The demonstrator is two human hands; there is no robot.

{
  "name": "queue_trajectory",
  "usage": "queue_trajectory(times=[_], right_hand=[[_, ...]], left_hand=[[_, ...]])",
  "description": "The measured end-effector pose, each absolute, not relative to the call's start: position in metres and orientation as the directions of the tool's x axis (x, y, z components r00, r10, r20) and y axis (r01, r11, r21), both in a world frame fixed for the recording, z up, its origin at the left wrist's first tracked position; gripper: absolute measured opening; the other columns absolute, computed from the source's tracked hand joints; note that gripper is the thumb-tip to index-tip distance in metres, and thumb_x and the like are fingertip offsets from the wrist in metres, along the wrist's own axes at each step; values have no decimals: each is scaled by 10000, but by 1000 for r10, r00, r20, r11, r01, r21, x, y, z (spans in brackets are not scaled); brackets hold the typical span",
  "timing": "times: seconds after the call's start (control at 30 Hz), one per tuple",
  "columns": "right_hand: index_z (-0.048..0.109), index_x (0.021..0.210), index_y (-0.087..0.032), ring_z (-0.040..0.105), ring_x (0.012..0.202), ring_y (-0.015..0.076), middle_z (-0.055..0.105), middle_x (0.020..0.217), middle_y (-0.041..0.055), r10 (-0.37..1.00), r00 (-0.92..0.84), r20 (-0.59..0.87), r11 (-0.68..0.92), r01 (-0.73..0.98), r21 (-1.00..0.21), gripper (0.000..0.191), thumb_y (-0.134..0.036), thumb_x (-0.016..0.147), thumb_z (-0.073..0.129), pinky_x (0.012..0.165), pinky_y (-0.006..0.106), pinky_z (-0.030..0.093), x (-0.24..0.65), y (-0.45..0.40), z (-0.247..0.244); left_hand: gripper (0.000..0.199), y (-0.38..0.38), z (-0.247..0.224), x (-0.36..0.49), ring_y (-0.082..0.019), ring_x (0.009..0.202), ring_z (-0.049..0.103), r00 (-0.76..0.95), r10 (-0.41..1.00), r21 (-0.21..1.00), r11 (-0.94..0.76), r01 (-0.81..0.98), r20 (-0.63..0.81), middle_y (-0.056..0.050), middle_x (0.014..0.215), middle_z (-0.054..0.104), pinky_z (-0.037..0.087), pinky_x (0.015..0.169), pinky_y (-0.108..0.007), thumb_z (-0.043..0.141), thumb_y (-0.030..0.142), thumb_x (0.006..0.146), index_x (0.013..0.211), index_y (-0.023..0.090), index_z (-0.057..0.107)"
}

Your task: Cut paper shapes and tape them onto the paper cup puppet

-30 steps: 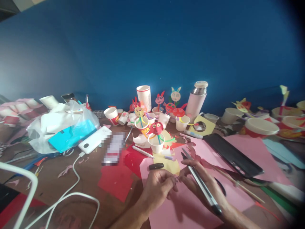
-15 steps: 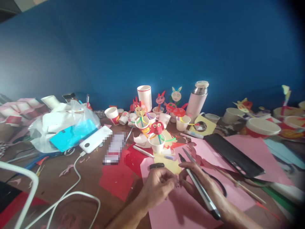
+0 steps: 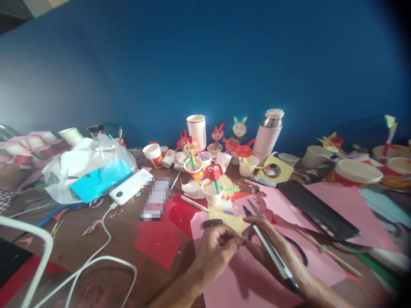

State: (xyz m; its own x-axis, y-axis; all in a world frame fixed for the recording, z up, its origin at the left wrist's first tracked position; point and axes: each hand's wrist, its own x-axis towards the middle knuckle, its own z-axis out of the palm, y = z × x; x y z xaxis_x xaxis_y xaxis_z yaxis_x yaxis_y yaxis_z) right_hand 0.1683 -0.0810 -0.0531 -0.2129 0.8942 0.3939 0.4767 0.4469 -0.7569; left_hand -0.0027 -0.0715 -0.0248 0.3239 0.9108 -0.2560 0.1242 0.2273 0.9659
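Note:
My left hand (image 3: 213,252) hovers over a pink paper sheet (image 3: 231,284), thumb and forefinger pinched on something tiny that I cannot make out. My right hand (image 3: 286,250) meets it fingertip to fingertip. A silver-grey marker (image 3: 272,251) with a black tip lies across the right hand, held between its fingers with the tip pointing away from me. Just beyond my left hand rests a black pen cap (image 3: 212,223). Partly hidden behind the right hand are scissors, a blade (image 3: 253,208) and a dark handle loop showing.
Paper cups with paper animal faces on coloured stems, such as a red one (image 3: 213,171), stand ahead. A pink flask (image 3: 268,134) is behind them. A black phone case (image 3: 317,209) lies right; a white power bank (image 3: 131,187), cable and plastic bag (image 3: 56,184) are left.
My fingertips have come closer together, and the small thing between them is now mostly covered. The whole view has shifted slightly; the marker stays in my right hand.

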Motion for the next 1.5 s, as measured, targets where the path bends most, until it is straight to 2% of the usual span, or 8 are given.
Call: queue_trajectory(times=[0.27, 0.4, 0.6, 0.77, 0.97, 1.17, 1.4, 1.5], right_hand=[[507, 1048, -236, 659, 647, 181, 634, 701, 5, 915, -131, 381, 402, 363, -841, 231, -270, 820, 523, 650, 321, 567, 165, -81, -41], [487, 1077, -238, 660, 696, 179, 651, 741, 12, 930, -89, 357, 365, 355, -861, 269, -290, 818, 540, 701, 324, 563, 167, -79, -44], [455, 1096, -243, 661, 662, 169, 663, 735, 10, 944, -94, 315, 328, 316, -890, 262, -283, 840, 496, 654, 289, 566, 169, -79, -43], [472, 1008, -246, 665, 731, 180, 664, 733, 1, 943, -103, 317, 332, 384, -862, 227, -257, 796, 553, 798, 336, 532, 167, -79, -42], [429, 1072, -233, 656, 681, 164, 639, 722, -15, 939, -83, 333, 336, 420, -843, 297, -250, 802, 552, 712, 307, 548, 166, -79, -46], [473, 985, -231, 640, 636, 156, 591, 665, -26, 934, -77, 350, 348, 432, -832, 192, -217, 801, 522, 709, 306, 543, 164, -79, -44], [399, 1095, -241, 632, 670, 139, 588, 721, -28, 940, -68, 336, 331, 434, -838, 334, -168, 793, 522, 672, 250, 538, 170, -79, -47], [431, 1069, -250, 632, 677, 149, 586, 706, -31, 930, -80, 358, 354, 448, -821, 311, -158, 786, 524, 711, 283, 543, 172, -77, -47]], left_hand=[[140, -75, -34, -2, -47, 449, 287, 398, 885, 970, 210, 124, -243, 54, 494, 372, 193, 417, -196, 553, 214, 723, 617, 140, 499], [182, -72, -33, -1, -46, 366, 308, 322, 901, 957, 268, 109, -289, 68, 423, 370, 210, 378, -190, 560, 292, 732, 629, 153, 504], [231, -69, -33, 0, -46, 306, 329, 230, 918, 944, 329, 15, -323, 76, 392, 382, 227, 335, -174, 593, 363, 700, 628, 163, 502], [212, -71, -33, 2, -46, 295, 342, 242, 912, 940, 340, 8, -332, 79, 374, 387, 238, 322, -165, 590, 337, 704, 620, 163, 500], [174, -73, -34, 4, -46, 283, 346, 266, 902, 938, 345, 31, -340, 77, 366, 406, 248, 314, -163, 564, 286, 721, 620, 157, 507], [206, -73, -34, 5, -49, 289, 358, 342, 874, 932, 361, 22, -347, 69, 382, 429, 260, 313, -170, 585, 306, 721, 607, 151, 511], [237, -71, -39, -3, -37, 319, 366, 318, 887, 934, 358, -15, -335, 21, 536, 529, 248, 323, -180, 521, 332, 750, 679, 117, 594], [249, -69, -41, -7, -37, 331, 372, 318, 893, 939, 343, -24, -318, 21, 548, 520, 268, 338, -180, 496, 328, 765, 693, 112, 598]])
